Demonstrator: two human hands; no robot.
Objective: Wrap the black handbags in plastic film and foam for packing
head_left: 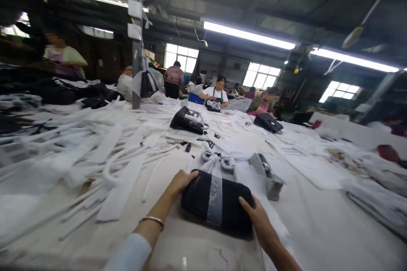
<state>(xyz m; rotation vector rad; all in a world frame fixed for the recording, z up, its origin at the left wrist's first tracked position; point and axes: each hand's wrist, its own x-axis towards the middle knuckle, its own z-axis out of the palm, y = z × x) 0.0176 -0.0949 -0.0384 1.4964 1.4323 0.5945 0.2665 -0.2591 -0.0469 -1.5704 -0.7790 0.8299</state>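
A black handbag (233, 201) lies on the table in front of me, a pale translucent strip (215, 197) running across its middle. Its handles (227, 162) are wrapped in white material and reach away from me. My left hand (182, 181) grips the bag's far left corner, thumb on top. At the right end, my right hand (254, 214) holds the side with the thumb on the upper face. The fingers of both hands are partly hidden behind the bag. Just right of it stands a grey folded piece (267, 176), apparently packing.
White strips and wrapping (117, 178) cover the table's left side. Farther back sit a black handbag (187, 120) and another black bag (268, 123). A metal post (136, 72) rises at the far left. A co-worker (216, 94) handles a bag across the table; more people work around.
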